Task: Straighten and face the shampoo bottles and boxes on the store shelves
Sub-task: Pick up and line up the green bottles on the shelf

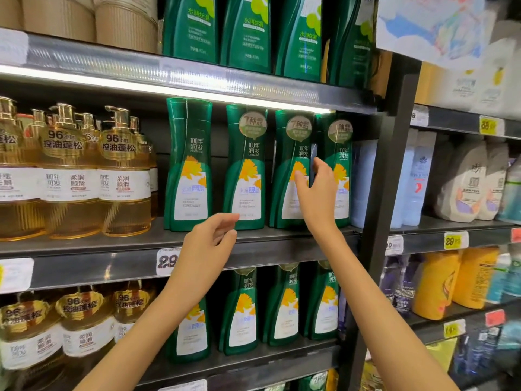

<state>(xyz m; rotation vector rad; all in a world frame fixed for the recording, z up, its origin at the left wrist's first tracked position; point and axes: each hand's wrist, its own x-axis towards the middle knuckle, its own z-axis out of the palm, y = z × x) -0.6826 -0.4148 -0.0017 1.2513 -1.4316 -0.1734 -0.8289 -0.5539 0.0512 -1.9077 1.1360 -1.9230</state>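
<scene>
Nearest the lens, the right forearm [394, 320] led up to the right hand [315, 190], which pinched the third green bottle [286, 165] on the middle shelf [112, 246] by its right edge, probably to turn its label forward. The left hand [210, 241] hung loosely curled and empty below the second green bottle [245, 170]. Fingertips behind the bottle were hidden.

Four green shampoo bottles [189, 165] in a row, centre to 2 o'clock; amber pump bottles [70, 170] at 9 o'clock.
All upright, labels facing out, gaps uneven; third bottle [284, 153] pinched at its right edge by right hand [317, 193].
</scene>
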